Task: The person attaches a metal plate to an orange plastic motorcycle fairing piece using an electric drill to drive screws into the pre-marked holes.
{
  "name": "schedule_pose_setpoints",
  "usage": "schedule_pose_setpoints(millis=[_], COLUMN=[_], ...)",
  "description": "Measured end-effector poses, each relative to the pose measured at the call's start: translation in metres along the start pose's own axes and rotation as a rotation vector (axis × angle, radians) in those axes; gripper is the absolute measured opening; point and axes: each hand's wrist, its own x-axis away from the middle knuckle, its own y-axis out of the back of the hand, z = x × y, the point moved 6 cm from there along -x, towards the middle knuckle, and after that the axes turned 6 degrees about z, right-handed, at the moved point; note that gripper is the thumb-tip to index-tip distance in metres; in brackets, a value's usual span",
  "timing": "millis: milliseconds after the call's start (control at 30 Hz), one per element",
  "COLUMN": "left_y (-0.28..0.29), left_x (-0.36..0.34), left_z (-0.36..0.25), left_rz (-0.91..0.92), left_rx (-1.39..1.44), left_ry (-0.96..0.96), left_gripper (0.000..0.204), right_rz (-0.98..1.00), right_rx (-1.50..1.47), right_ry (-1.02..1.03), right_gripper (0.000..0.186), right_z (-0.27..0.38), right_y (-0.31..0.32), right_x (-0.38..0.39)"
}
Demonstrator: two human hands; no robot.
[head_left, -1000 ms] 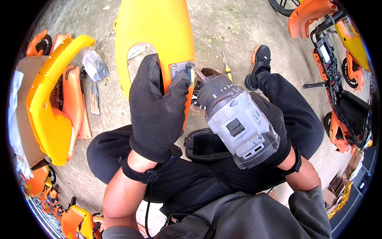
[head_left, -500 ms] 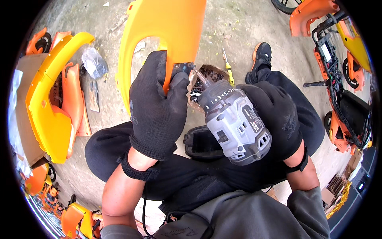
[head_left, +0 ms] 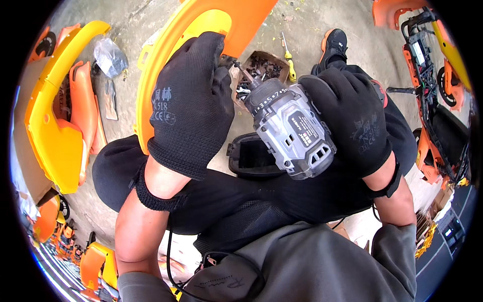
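My gloved left hand [head_left: 191, 100] grips a curved yellow-orange plastic panel [head_left: 249, 15] near the top centre, its thumb beside a small dark fitting [head_left: 226, 63] that it partly hides. My gloved right hand [head_left: 352, 113] is closed on a grey-and-black power drill [head_left: 293, 128]. The drill's bit [head_left: 246, 73] points up-left at the fitting; whether it touches is hard to tell. Behind the drill lies an open box of small dark hardware [head_left: 261, 68], with a yellow-handled screwdriver [head_left: 290, 65] beside it. An open black case [head_left: 249, 156] sits below the drill.
Loose yellow panels [head_left: 60, 156] and orange panels [head_left: 83, 116] lie at the left, with a plastic bag [head_left: 110, 58]. A partly built scooter frame [head_left: 422, 75] stands at the right. My shoe [head_left: 334, 45] is beyond my right hand; more parts [head_left: 95, 267] lie at lower left.
The panel has tilted up and to the left, showing more of its inner edge. Both hands and the drill have moved upward in the picture, my left hand also leftward.
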Motion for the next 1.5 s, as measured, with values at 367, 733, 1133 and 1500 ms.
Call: schedule_pose_setpoints(millis=[367,733,1133,1500], left_y=[-0.009,-0.017,-0.017,-0.031], left_x=[0.011,0.015,0.018,0.033], left_z=[-0.001,0.002,0.002,0.008], left_rz=[-0.021,0.081,0.091,0.209], left_rx=[-0.043,-0.001,-0.002,0.017], left_ry=[-0.015,0.04,0.011,0.058], left_gripper=[0.036,0.033,0.036,0.035], right_rz=[0.029,0.056,0.014,0.13], right_rx=[0.056,0.107,0.056,0.092], right_ry=[0.027,0.044,0.081,0.112], right_gripper=[0.027,0.025,0.025,0.029], right_z=[0.009,0.017,0.016,0.027], right_y=[-0.009,-0.016,-0.019,-0.035], right_x=[0.001,0.004,0.006,0.014])
